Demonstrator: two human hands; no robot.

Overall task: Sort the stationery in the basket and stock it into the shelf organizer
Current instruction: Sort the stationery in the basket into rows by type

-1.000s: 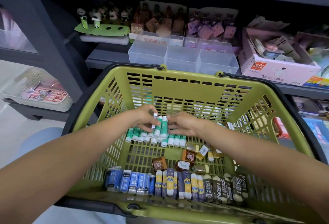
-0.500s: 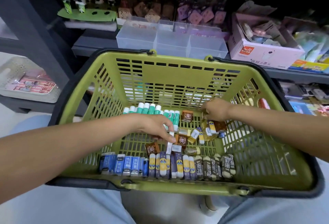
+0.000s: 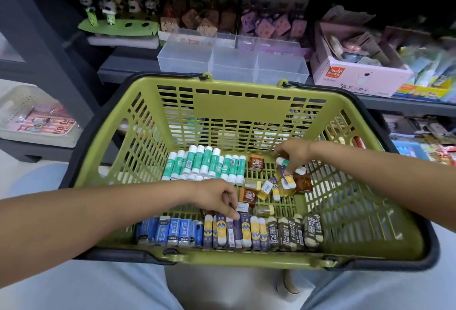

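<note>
We are reaching both hands into the green basket [image 3: 246,102]. Our left hand [image 3: 217,198] is curling its fingers down onto the purple-and-yellow erasers [image 3: 234,230] in the near row — whether it is pinching one, we cannot tell. Our right hand [image 3: 292,153] is pinching a green glue stick [image 3: 282,161] above the loose pile — the clear organizer [image 3: 232,63] is sitting on the shelf behind.
</note>
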